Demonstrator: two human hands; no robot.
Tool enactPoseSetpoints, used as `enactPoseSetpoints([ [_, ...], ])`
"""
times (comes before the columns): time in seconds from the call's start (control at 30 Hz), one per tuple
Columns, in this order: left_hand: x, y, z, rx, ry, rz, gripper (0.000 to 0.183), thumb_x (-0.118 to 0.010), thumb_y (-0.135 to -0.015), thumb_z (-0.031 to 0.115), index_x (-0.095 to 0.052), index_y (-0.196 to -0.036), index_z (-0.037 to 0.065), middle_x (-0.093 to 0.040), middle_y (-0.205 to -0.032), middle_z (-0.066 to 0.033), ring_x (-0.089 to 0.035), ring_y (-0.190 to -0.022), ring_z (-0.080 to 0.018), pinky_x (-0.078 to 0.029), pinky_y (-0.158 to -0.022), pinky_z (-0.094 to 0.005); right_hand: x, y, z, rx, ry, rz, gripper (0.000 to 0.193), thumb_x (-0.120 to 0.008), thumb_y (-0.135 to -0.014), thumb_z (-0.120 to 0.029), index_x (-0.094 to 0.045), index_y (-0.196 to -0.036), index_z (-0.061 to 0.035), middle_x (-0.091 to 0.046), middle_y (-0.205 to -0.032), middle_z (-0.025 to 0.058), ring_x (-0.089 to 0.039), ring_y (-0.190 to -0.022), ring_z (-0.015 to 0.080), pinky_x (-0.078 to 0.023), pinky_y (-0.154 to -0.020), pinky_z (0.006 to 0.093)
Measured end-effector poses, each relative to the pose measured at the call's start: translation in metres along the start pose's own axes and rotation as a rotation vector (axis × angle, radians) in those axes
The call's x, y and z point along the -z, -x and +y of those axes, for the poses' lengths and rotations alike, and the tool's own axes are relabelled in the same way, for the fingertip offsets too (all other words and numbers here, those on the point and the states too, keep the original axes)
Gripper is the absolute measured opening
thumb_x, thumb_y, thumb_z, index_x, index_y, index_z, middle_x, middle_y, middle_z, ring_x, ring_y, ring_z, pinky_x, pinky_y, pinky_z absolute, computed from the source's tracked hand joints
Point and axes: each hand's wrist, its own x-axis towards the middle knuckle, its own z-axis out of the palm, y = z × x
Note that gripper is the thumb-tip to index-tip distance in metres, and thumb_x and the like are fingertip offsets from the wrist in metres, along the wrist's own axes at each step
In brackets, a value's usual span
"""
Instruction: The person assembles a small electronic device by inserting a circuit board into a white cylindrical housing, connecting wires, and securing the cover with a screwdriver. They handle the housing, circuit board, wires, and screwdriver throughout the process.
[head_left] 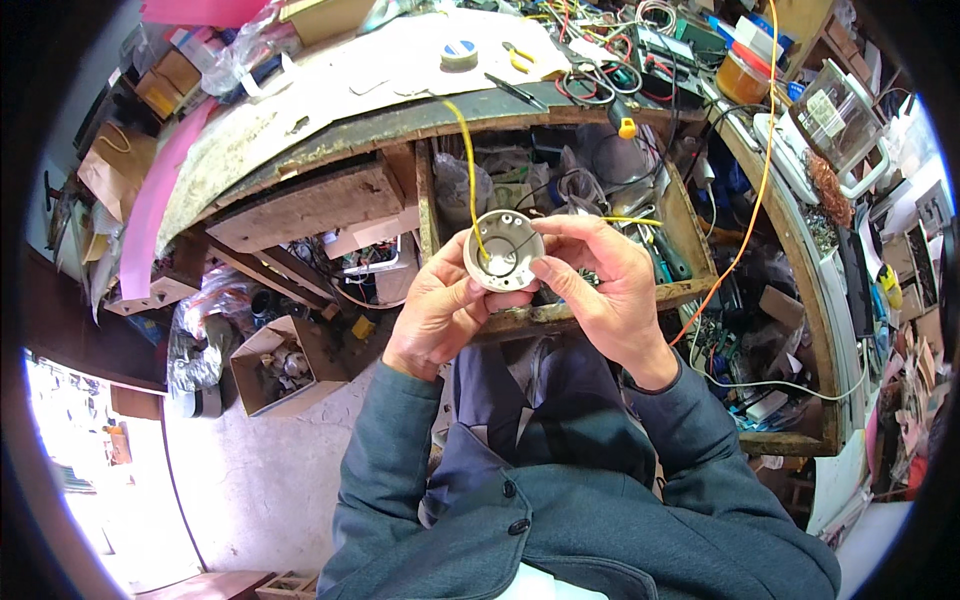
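Two hands hold one round white fitting [505,250] above an open drawer [560,200]; the left hand [440,310] cups its rim, the right hand [600,280] pinches one yellow wire [465,150]; one solder spool [459,53] sits on the surface [400,70].

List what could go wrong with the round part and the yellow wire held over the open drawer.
1. The round white part is pinched by both the left hand and the right hand above the open drawer; a slip would likely drop it into the clutter there.
2. The yellow wire runs up to the crowded bench; a tug might drag tools or snag.
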Motion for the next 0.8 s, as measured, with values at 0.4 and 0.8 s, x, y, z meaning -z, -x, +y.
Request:
enactPoseSetpoints([
  [0.4,-0.005,0.001,0.000,0.052,-0.035,0.000,0.071,-0.077,-0.097,0.014,-0.044,-0.158,0.000,-0.060,-0.147,-0.0155,-0.064,-0.134,-0.0311,-0.059,-0.108,-0.0518,0.007,-0.003,-0.017,0.103,0.413,-0.036,0.029,-0.080,-0.091,-0.003,-0.075,-0.120,-0.0020,-0.074,-0.091,0.0117,-0.071,-0.071,0.0212,-0.056,-0.064,0.0304],
  [0.8,0.002,0.004,-0.002,0.071,-0.045,0.001,0.084,-0.089,-0.085,0.004,-0.048,-0.158,0.003,-0.061,-0.149,-0.0088,-0.062,-0.134,-0.0252,-0.055,-0.113,-0.0429,-0.017,-0.033,-0.037,0.234,0.587,-0.141,0.019,-0.079,-0.093,-0.018,-0.073,-0.107,-0.0069,-0.065,-0.083,0.0124,-0.070,-0.072,0.0329,-0.054,-0.061,0.0429],
])
